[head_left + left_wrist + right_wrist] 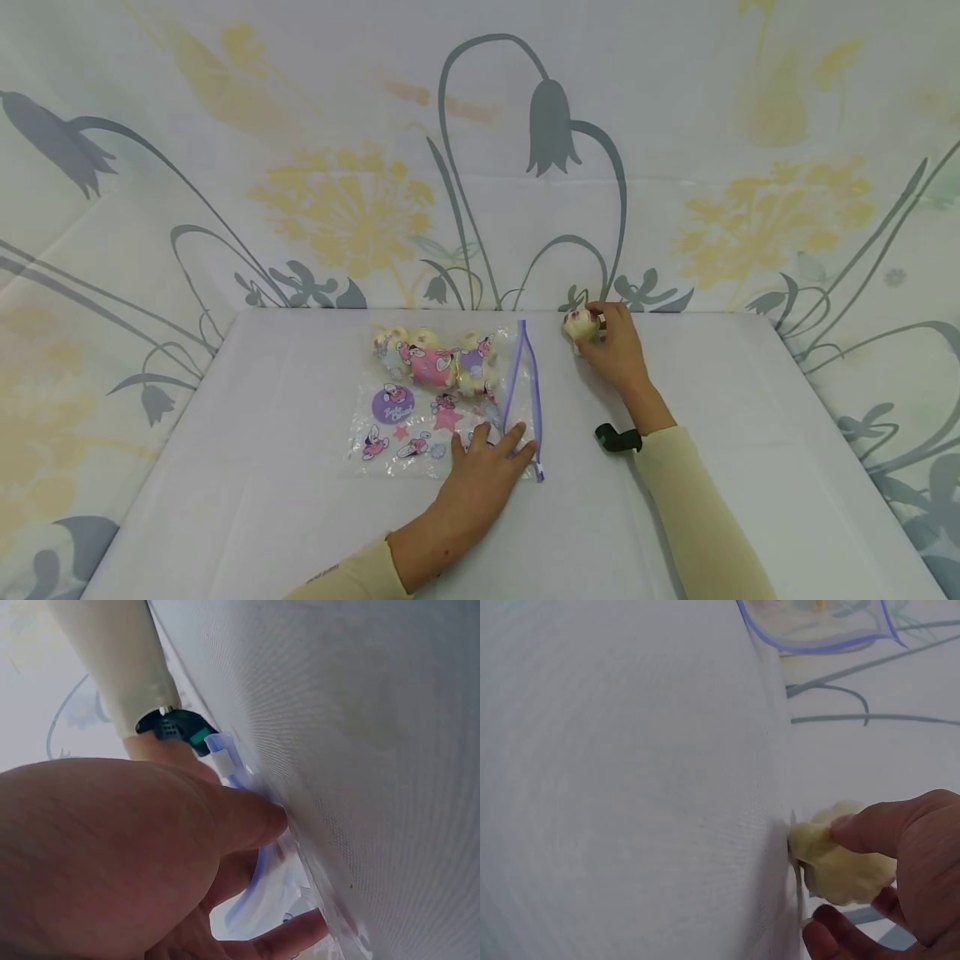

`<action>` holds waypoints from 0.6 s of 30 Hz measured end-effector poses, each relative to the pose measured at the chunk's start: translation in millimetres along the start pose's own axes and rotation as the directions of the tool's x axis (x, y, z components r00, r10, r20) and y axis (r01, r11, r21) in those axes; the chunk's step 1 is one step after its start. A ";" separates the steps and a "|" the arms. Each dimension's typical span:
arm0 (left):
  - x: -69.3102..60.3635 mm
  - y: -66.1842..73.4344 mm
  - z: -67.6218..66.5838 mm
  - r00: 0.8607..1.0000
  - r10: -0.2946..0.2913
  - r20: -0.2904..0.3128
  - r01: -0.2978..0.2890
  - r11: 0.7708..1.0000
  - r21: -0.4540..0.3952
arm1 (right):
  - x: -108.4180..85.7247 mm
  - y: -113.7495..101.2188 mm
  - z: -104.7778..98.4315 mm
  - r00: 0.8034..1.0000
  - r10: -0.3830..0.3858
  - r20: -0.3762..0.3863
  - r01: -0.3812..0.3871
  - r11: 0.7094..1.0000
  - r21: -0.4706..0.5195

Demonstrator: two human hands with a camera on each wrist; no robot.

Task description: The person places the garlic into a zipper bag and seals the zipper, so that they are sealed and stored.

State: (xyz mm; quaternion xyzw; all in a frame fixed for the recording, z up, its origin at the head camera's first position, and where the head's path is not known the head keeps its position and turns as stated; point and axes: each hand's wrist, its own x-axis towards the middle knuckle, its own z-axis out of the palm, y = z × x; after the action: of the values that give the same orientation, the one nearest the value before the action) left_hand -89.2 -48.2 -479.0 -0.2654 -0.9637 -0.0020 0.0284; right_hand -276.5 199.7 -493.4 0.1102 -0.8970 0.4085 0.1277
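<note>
A clear zip bag [468,467] with pink and purple cartoon prints lies flat on the table, its purple-edged mouth toward the right. Several pale yellow garlic bulbs [423,335] show through its upper part. My left hand [480,479] rests on the bag's lower right part near the mouth, fingers spread; the left wrist view shows the thumb [255,817] by the bag's edge. To the right of the bag, my right hand [618,346] holds another garlic bulb [847,866] at the table surface, between thumb and fingers.
The white-covered table [750,500] meets a flower-printed cloth backdrop [360,217] just behind the bag and the right hand. Printed cloth also slopes up at both sides. A small black device [617,437] sits on the right wrist.
</note>
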 end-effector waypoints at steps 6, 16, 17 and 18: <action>1.3 0.1 0.6 1.000 -0.007 0.024 0.007 1.000 -0.008 | -2.5 -1.9 3.2 1.000 0.000 -0.007 0.000 1.000 0.013; 2.0 -0.5 -0.2 0.999 -0.006 0.048 0.007 1.000 -0.015 | -2.6 -0.5 9.4 0.999 0.004 -0.044 -0.002 0.999 0.052; 2.1 -0.4 -0.5 0.999 -0.006 0.046 0.006 1.000 -0.014 | -2.5 -0.8 9.5 0.999 0.002 -0.048 0.001 0.999 0.052; 2.2 -0.1 -0.4 0.999 -0.006 0.045 0.007 1.000 -0.013 | -2.4 -1.3 9.6 0.999 0.003 -0.048 -0.001 0.999 0.049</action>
State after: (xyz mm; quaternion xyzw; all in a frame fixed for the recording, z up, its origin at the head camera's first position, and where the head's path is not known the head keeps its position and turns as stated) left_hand -91.1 -47.3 -478.4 -0.2626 -0.9649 -0.0027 0.0050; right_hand -275.2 191.8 -499.4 0.1026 -0.8835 0.4331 0.1461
